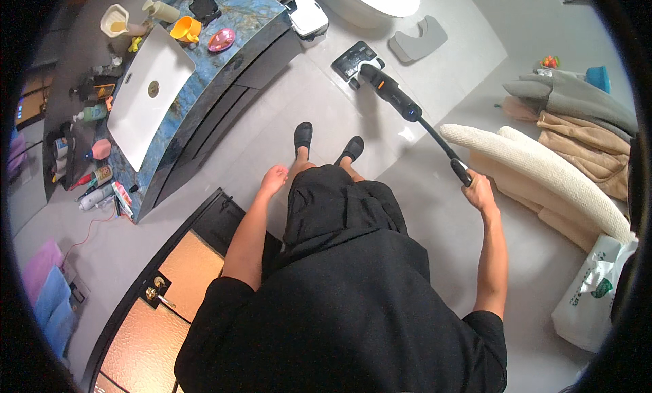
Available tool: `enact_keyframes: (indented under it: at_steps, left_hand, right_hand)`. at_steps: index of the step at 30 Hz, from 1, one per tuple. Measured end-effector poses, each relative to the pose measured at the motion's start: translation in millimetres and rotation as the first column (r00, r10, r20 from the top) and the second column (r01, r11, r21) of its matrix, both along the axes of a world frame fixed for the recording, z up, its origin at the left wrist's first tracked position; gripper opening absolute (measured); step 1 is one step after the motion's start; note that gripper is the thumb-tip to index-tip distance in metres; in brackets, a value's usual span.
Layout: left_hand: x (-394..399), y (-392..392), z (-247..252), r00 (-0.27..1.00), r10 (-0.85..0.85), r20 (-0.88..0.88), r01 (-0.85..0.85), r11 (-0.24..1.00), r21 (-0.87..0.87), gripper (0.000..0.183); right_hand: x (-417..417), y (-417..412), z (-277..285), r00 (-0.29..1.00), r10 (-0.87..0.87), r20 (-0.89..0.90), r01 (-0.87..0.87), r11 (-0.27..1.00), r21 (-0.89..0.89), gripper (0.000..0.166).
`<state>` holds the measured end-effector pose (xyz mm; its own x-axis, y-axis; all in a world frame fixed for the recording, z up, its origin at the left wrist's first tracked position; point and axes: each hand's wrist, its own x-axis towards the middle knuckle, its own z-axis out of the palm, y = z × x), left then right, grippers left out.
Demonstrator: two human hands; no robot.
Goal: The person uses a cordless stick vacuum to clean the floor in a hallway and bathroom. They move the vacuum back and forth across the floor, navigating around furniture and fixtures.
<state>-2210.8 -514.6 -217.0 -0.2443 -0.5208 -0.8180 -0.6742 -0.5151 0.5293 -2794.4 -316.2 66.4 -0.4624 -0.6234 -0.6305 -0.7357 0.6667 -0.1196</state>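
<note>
My right hand (480, 190) is closed around the handle grip (461, 172) of a black cordless floor washer. Its thin tube runs forward to a thicker black body (397, 98), tilted over the floor. The floor head (355, 63) rests on the pale tiles, ahead of my black slippers (303, 138). Beside my left thigh hangs my left hand (275, 179), its fingers loosely bent and holding nothing. The vanity cabinet (224, 107) stands to the left of that hand.
A grey step stool (420, 39), toilet (372, 6) and white bin (308, 16) stand near the floor head. Towels (540, 174) hang at right by a tissue pack (586, 296). At left are a sink (153, 95) and a glass-panelled door (147, 337).
</note>
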Motion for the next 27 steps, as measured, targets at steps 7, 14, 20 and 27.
enact_keyframes:
  at_steps: [7, 14, 20, 27]
  left_hand:
    - [-0.9, -10.8, -18.8, 0.999, 0.007, -0.038, -0.007, 1.0, 0.0, 0.017]
    - [-15.1, -33.0, -17.4, 0.994, 0.043, -0.105, -0.046, 0.999, -0.023, 0.017]
    - [-8.9, -22.5, -25.5, 0.992, 0.052, -0.111, -0.048, 0.998, 0.038, 0.016]
    - [4.0, -17.1, -0.5, 1.0, -0.005, -0.014, 0.005, 1.0, -0.015, 0.018]
  right_hand:
    - [26.8, 34.6, 33.9, 0.996, -0.087, -0.033, 0.088, 0.996, 0.028, 0.025]
    - [30.5, 49.6, 60.8, 0.989, -0.124, -0.079, 0.137, 0.973, 0.186, 0.026]
    - [27.7, 58.4, 43.8, 0.995, -0.075, -0.065, 0.082, 0.99, 0.114, 0.027]
    - [34.5, 6.7, 21.0, 0.995, -0.104, 0.005, 0.103, 0.992, 0.079, 0.026]
